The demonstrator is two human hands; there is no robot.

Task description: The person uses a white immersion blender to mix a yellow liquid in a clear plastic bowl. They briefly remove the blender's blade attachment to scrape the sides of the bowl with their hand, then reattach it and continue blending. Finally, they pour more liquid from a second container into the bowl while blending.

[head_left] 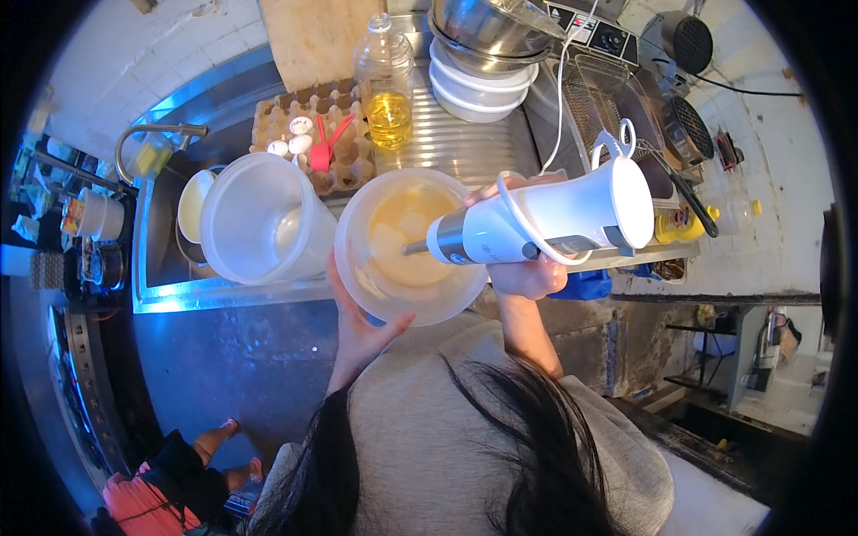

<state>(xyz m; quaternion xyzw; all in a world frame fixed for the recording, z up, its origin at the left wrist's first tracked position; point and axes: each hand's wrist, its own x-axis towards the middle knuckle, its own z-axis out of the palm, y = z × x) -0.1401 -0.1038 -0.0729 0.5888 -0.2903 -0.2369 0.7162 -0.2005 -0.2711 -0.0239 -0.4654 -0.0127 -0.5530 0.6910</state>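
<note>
My right hand grips a white immersion blender with a loop of its cord hanging round the body. The metal shaft reaches down into a translucent plastic tub. Pale yellowish liquid covers the tub's bottom, and the blender's foot is hidden in it. Against the tub's near left side rests my left hand, thumb and fingers spread around the wall. A second translucent tub stands just left of it, tilted in view.
Behind the tubs are an egg tray with several eggs and red measuring spoons, and an oil bottle. Steel bowls top white containers. A sink lies left, a fryer basket right. Another person is behind, lower left.
</note>
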